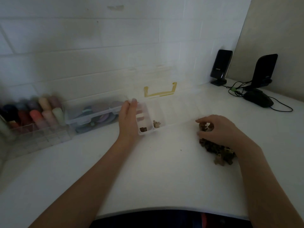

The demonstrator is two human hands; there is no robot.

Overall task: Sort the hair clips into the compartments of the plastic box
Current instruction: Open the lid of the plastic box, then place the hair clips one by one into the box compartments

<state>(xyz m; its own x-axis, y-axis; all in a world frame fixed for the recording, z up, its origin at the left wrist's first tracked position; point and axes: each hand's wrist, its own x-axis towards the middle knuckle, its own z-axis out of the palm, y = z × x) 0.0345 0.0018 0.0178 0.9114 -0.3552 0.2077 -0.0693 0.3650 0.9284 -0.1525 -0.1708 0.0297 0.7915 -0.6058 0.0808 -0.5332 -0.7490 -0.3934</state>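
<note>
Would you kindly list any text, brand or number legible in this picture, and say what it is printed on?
Left speaker: a small pale brand mark on its front, too blurred to read.
Right speaker: no text legible.
Plastic box, hair clips and the other containers: no text visible.

Plastic box point(164, 111) at centre of the surface point(148, 170), lid open against the wall.
Hair clips point(217, 150) piled to its right; two storage boxes point(92, 116) to its left; speakers point(221, 66) behind right.
</note>
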